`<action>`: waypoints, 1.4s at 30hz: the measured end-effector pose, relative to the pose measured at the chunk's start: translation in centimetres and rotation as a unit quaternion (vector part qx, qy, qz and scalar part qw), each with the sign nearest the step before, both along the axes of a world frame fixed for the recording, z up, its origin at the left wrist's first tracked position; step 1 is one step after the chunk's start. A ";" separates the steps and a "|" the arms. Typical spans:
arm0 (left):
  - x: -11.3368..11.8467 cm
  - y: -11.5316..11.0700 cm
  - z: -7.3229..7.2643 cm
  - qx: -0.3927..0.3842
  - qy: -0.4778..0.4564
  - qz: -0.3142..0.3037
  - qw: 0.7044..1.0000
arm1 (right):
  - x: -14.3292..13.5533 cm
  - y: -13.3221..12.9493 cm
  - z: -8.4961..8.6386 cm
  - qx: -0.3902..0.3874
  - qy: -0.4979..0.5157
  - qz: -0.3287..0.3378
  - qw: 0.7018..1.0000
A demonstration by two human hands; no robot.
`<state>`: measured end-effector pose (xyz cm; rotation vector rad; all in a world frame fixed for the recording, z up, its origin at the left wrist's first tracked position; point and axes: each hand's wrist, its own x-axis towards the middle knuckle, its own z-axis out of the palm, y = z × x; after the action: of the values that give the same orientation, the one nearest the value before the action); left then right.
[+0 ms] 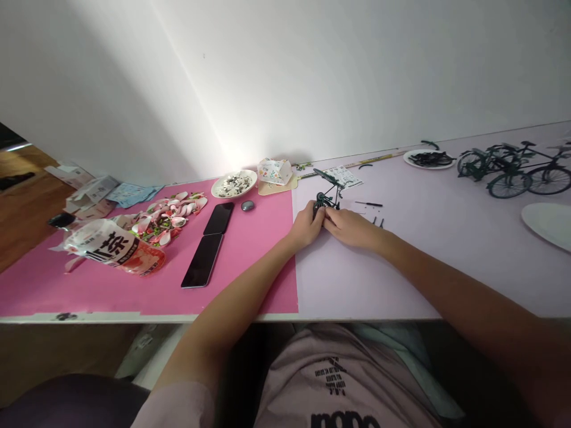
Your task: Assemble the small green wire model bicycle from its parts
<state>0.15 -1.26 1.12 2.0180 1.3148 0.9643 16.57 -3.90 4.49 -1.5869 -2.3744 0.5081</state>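
Both hands meet around a small dark green model bicycle (329,195), partly assembled, its frame sticking up beyond the fingers. My left hand (307,226) grips its near end from the left, fingers closed. From the right, my right hand (350,227) pinches the same part, thumb and fingers pressed together. The fingers hide the lower portion of the model. Just right of the hands lie a small dark screwdriver (369,204), a few tiny loose bits and two thin dark parts (378,222).
Finished model bicycles (511,169) stand at the right, near a plate of dark parts (429,159) and a white plate (551,223). Leftward are two phones (203,259), a mouse (247,205), a bowl of small pieces (234,184), pink petals (163,220) and a drink bottle (116,246).
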 end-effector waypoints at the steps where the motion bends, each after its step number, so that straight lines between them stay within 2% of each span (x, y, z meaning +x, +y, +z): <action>1: 0.0 0.0 0.0 0.000 0.000 -0.001 1.000 | 0.0 0.0 0.0 -0.001 0.002 0.000 1.000; 13: 0.1 -0.1 0.2 -0.009 0.005 0.004 1.000 | -0.2 -0.3 0.5 0.004 -0.011 0.005 1.000; 42: 0.1 -0.1 0.2 -0.008 0.003 -0.002 1.000 | -0.2 -0.2 0.3 0.011 -0.021 0.007 1.000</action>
<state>0.24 -1.35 1.33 2.0123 1.3177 0.9427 16.42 -4.13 4.81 -1.5890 -2.4139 0.4549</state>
